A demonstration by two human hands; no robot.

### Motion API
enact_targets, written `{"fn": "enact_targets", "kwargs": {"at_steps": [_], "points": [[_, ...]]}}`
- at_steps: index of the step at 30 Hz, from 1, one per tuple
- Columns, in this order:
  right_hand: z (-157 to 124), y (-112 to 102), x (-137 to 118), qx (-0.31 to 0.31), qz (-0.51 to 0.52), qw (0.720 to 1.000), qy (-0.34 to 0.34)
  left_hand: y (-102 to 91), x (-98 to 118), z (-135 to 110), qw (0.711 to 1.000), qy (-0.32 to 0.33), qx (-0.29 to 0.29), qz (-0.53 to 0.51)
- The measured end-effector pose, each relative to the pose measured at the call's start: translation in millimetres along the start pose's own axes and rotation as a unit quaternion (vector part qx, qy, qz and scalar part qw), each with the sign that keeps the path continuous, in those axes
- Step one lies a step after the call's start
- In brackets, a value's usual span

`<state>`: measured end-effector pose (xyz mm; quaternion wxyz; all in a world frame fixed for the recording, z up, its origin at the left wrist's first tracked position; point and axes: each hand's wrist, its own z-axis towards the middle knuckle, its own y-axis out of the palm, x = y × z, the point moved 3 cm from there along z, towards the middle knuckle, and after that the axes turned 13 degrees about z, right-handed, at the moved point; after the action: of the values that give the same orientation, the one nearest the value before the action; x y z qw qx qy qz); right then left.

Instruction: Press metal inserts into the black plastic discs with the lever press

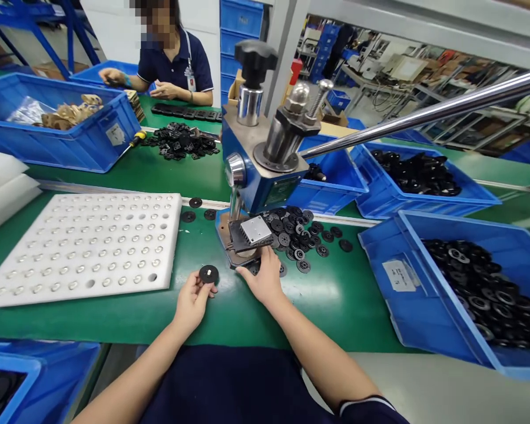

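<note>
My left hand [193, 301] pinches a black round disc [209, 274] with a small pale piece at its centre, held up just left of the press. My right hand [267, 275] is at the front right of the press base [223, 228], its thumb spread away from the fingers. Its fingertips are partly hidden beside the press fixture, a dark block topped by a silver metal plate [256, 229]. Beside that hand, a pile of black discs [291, 231] spreads over the green table [229, 321]. The blue hand press [265, 171] stands over the fixture.
To the left lies a white foam tray [170, 259] with rows of small metal parts. Blue bins [393, 306] of black parts stand at right. The press's long lever [424, 112] reaches out to the upper right. Across the table, a co-worker [172, 65] handles parts near black pieces [181, 141].
</note>
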<state>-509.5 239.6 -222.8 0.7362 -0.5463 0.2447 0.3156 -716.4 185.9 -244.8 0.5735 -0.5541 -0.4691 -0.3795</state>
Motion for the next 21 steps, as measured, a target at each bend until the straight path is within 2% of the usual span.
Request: {"fn": "enact_targets", "kwargs": {"at_steps": [3,5,7,9,13,17,21], "points": [[-2.4,-36.4,12.6,0.029,-0.024,0.999,-0.032,-4.9,6.4,2.0,0.999,-0.011,0.043,-0.015],[-4.9,-59.2,29.2,0.068,-0.065,0.996,-0.008,-8.7,13.2,3.9,0.998,-0.025,0.057,-0.028],[-8.2,-74.0,47.3,0.094,-0.105,0.99,0.028,-11.4,21.9,6.0,0.997,-0.042,0.048,-0.048],[-11.7,-79.6,62.7,0.101,-0.127,0.986,0.046,-11.8,31.3,7.2,0.995,-0.059,0.024,-0.076],[-15.3,-77.8,82.6,0.104,-0.105,0.989,0.027,-2.7,42.2,3.9,0.985,-0.097,-0.038,-0.137],[-12.0,-82.3,94.6,0.118,-0.075,0.99,0.023,12.8,35.3,-2.6,0.974,-0.132,-0.113,-0.146],[-23.8,-86.4,88.6,0.135,-0.059,0.989,0.019,20.8,23.4,-3.5,0.976,-0.124,-0.132,-0.12]]}}
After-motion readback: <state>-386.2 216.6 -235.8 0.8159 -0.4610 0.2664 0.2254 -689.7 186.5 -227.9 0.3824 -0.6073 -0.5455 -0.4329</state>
